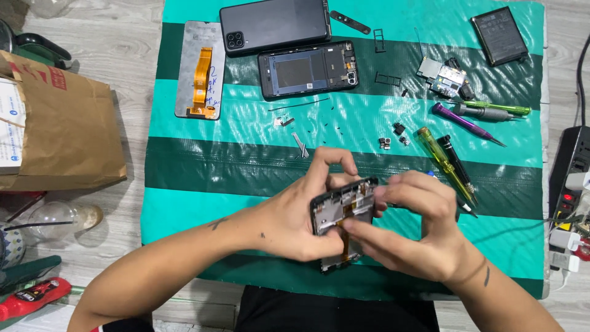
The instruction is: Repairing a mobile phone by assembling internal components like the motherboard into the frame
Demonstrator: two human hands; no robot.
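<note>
Fingers of left hand [295,215] curled round phone frame [342,215], clamping its edges; right hand [412,227] fingertips pinched onto its orange flex cable [348,212].

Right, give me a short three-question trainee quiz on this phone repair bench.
1. True or false: both the left hand and the right hand grip the phone frame.
2. Multiple choice: the loose screen panel with an orange flex cable lies at the A) top left, B) top right, C) bottom right of the striped green mat.
3. Which tool lies nearest the right hand?

Key: 1 true. 2 A. 3 The yellow-handled screwdriver, just beyond the fingers, beside a black-handled tool.
</note>
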